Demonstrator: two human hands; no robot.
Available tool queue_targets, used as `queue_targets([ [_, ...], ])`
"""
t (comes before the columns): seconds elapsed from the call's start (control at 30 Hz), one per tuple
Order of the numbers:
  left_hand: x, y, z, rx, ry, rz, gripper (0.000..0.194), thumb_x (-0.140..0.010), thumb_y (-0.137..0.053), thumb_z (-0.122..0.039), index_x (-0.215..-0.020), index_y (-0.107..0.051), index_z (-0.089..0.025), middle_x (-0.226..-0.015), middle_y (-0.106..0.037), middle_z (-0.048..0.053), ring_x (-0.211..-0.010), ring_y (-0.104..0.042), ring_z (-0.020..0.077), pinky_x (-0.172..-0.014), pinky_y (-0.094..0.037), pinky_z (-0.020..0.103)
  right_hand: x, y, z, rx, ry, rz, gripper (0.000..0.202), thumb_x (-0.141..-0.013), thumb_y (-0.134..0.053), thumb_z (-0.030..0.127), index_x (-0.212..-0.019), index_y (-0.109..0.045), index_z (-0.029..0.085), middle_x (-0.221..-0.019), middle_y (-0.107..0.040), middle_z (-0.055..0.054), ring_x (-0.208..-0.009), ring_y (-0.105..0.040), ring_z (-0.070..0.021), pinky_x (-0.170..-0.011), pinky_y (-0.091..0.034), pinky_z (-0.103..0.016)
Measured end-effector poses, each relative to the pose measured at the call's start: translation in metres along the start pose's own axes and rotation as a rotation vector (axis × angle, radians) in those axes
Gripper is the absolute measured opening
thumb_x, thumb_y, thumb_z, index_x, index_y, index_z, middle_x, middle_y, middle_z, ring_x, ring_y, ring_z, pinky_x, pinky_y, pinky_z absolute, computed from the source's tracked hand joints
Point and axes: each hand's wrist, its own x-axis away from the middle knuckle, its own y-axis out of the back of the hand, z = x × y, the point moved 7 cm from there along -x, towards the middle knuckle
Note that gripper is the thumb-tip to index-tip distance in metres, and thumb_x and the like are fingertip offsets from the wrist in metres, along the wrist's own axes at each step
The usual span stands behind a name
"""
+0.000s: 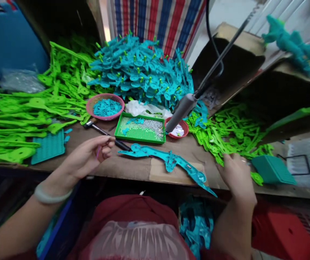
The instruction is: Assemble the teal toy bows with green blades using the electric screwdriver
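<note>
A long blue plastic part (170,159) lies across the front of the bench, partly on a cardboard piece (157,171). Left of it, my left hand (94,153) is raised with curled fingers; what they hold, if anything, is too small to name. My right hand (235,168) reaches to the near edge of the green part pile (222,133) on the right, its fingertips hidden or blurred against the parts. A black-handled hammer (100,130) rests behind my left hand. The grey power screwdriver (180,112) hangs over a red basket (183,135).
Behind stands a large heap of blue parts (144,72). Green parts (8,119) cover the left side. A green tray (141,140) holds small metal pieces, beside a pink basket (90,108) of blue pieces. A teal basket (274,169) sits at the right edge.
</note>
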Motion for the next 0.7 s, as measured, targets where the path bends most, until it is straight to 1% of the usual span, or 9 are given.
queue_targets([
  [0.1, 0.002, -0.043, 0.022, -0.052, 0.088, 0.181, 0.013, -0.087, -0.065, -0.019, -0.092, -0.077, -0.016, -0.081, -0.071, 0.002, -0.058, -0.057, 0.0050, -0.060, -0.051, 0.014, 0.040, 0.017, 0.067, -0.069, 0.228, -0.323, 0.031, -0.094, -0.058, 0.027, -0.121, -0.064, 0.016, -0.114, -0.067, -0.019, -0.108, -0.063, -0.0330, -0.092, -0.053, -0.053],
  [0.2, 0.042, -0.100, 0.059, -0.526, 0.188, 0.718, 0.020, -0.095, -0.061, -0.027, -0.087, -0.077, -0.017, -0.069, -0.070, 0.002, -0.056, -0.060, 0.0070, -0.058, -0.048, 0.015, 0.070, 0.008, 0.153, -0.270, 0.725, -0.289, 0.033, -0.092, -0.060, 0.018, -0.125, -0.061, 0.018, -0.109, -0.071, -0.013, -0.106, -0.066, -0.0272, -0.090, -0.056, -0.044],
  [0.27, 0.082, -0.107, 0.075, -0.889, 0.197, 1.071, 0.026, -0.099, -0.056, -0.031, -0.094, -0.078, -0.019, -0.075, -0.073, 0.004, -0.064, -0.066, 0.0111, -0.064, -0.050, 0.018, 0.069, 0.008, 0.157, -0.339, 0.769, -0.307, 0.029, -0.090, -0.063, 0.012, -0.118, -0.064, 0.017, -0.101, -0.073, -0.010, -0.098, -0.067, -0.0247, -0.086, -0.056, -0.041],
  [0.3, 0.095, -0.100, 0.074, -1.006, 0.142, 1.151, 0.025, -0.099, -0.055, -0.032, -0.102, -0.079, -0.022, -0.085, -0.076, 0.005, -0.073, -0.069, 0.0134, -0.071, -0.052, 0.020, 0.063, 0.011, 0.142, -0.364, 0.679, -0.349, 0.025, -0.090, -0.064, 0.011, -0.114, -0.065, 0.017, -0.097, -0.073, -0.009, -0.094, -0.067, -0.0232, -0.085, -0.056, -0.040],
  [0.37, 0.103, -0.079, 0.061, -1.088, 0.056, 1.107, 0.025, -0.099, -0.056, -0.035, -0.112, -0.077, -0.031, -0.102, -0.077, 0.003, -0.092, -0.072, 0.0169, -0.085, -0.053, 0.023, 0.054, 0.018, 0.097, -0.416, 0.411, -0.430, 0.016, -0.091, -0.062, 0.010, -0.103, -0.068, 0.019, -0.089, -0.072, -0.006, -0.085, -0.066, -0.0202, -0.081, -0.055, -0.038],
  [0.47, 0.082, -0.051, 0.038, -1.025, -0.066, 0.747, 0.025, -0.097, -0.056, -0.039, -0.111, -0.076, -0.036, -0.088, -0.078, -0.001, -0.070, -0.071, 0.0148, -0.073, -0.055, 0.021, 0.059, 0.014, 0.071, -0.496, 0.270, -0.395, 0.017, -0.091, -0.065, 0.019, -0.108, -0.068, 0.023, -0.098, -0.071, -0.007, -0.094, -0.067, -0.0223, -0.085, -0.056, -0.041],
  [0.53, 0.070, -0.055, 0.038, -1.048, -0.127, 0.637, 0.022, -0.094, -0.060, -0.038, -0.107, -0.077, -0.035, -0.083, -0.078, -0.002, -0.069, -0.071, 0.0166, -0.070, -0.055, 0.022, 0.067, -0.002, 0.104, -0.577, 0.434, -0.262, 0.043, -0.088, -0.070, 0.028, -0.129, -0.059, 0.024, -0.124, -0.066, -0.014, -0.118, -0.062, -0.0277, -0.100, -0.053, -0.048],
  [0.6, 0.066, -0.076, 0.047, -1.083, -0.178, 0.668, 0.018, -0.091, -0.062, -0.032, -0.100, -0.078, -0.032, -0.086, -0.079, -0.002, -0.075, -0.072, 0.0182, -0.071, -0.055, 0.022, 0.076, -0.024, 0.155, -0.653, 0.670, -0.052, 0.063, -0.090, -0.070, 0.037, -0.145, -0.046, 0.020, -0.139, -0.060, -0.018, -0.131, -0.057, -0.0293, -0.107, -0.050, -0.048],
  [0.7, 0.065, -0.097, 0.041, -1.093, -0.275, 0.616, 0.015, -0.090, -0.062, -0.023, -0.098, -0.074, -0.028, -0.095, -0.078, -0.002, -0.080, -0.072, 0.0162, -0.074, -0.053, 0.020, 0.082, -0.051, 0.204, -0.798, 0.720, 0.225, 0.046, -0.099, -0.058, 0.036, -0.139, -0.051, 0.015, -0.121, -0.072, -0.013, -0.108, -0.069, -0.0204, -0.091, -0.056, -0.031],
])
